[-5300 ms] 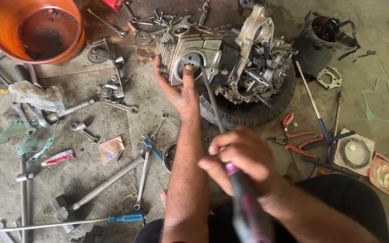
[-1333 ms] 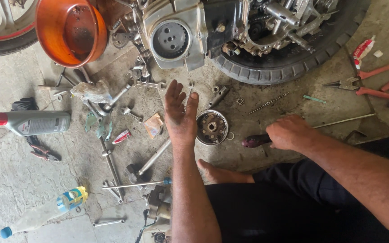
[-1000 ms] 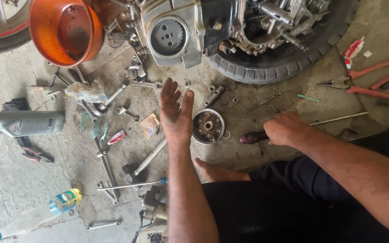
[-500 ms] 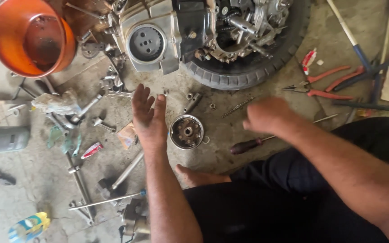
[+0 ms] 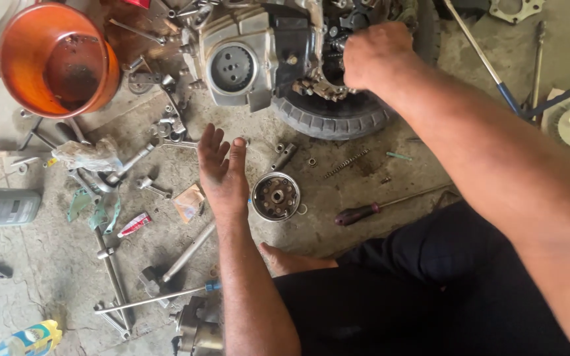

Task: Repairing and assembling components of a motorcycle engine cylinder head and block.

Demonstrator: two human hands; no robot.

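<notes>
My left hand (image 5: 222, 173) is open flat beside the round metal part (image 5: 276, 196), and my right hand (image 5: 372, 54) is curled on the engine (image 5: 258, 59), grip unclear.

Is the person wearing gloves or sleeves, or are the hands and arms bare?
No gloves: the left hand and right hand are bare, grimy with dark smudges. Both forearms show no sleeves, watch or rings. Dark trousers cover the legs.

Engine (image 5: 265, 59) — dull grey metal; bucket (image 5: 54, 59) — glossy orange plastic.
</notes>
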